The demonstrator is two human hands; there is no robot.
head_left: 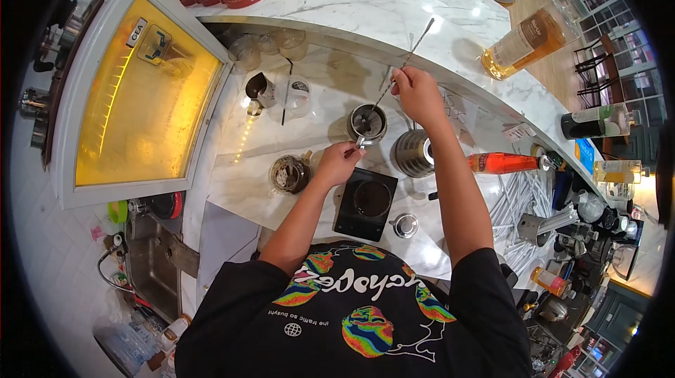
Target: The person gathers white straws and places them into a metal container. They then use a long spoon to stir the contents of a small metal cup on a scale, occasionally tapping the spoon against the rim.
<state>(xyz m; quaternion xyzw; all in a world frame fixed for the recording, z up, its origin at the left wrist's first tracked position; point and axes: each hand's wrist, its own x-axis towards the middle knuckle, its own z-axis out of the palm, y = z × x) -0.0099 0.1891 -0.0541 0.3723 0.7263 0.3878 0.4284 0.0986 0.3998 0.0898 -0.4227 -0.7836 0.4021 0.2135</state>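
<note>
My right hand [420,95] is closed around a long twisted bar spoon [422,39], whose lower end dips into a metal cup [367,125] with dark contents. My left hand [339,163] pinches the handle of that cup on the side nearest me. Left of my left hand stands a glass coffee server [290,174] with dark liquid in it. Just below the cup lies a black scale [365,202] with a round mark on its top. A steel kettle [413,153] stands under my right forearm, partly hidden by it.
On the marble counter [239,153] are a metal pitcher [261,91], a clear plastic cup [299,95] and a small round metal piece [406,225]. A red bottle [510,163] lies right of my forearm. A large amber bottle [527,39] stands on the raised ledge.
</note>
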